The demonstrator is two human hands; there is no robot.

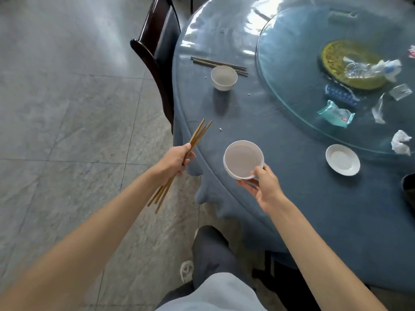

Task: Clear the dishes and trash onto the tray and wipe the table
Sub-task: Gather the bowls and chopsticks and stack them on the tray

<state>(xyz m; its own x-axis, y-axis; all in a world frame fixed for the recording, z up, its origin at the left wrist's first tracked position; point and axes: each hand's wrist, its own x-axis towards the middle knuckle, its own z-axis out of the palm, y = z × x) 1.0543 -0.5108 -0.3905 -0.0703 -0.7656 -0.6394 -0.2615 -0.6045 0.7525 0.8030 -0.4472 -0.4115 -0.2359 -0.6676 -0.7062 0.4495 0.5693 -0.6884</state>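
Head view: left hand [174,159] clenched round a bundle of chopsticks [179,163], tips toward 1 o'clock, off the bench [292,198] edge. Right hand [261,186] grasping a white bowl [243,159] by its near rim, above the edge. Second bowl [224,77] at 12 o'clock, touching loose chopsticks [219,63]. Saucer [343,159] at 3 o'clock. On the glass turntable [280,75]: crushed bottle [368,69], wrappers [335,113], crumpled tissue [400,142]. Right edge cuts off a dark, unidentifiable object [408,187]. Tray unseen.
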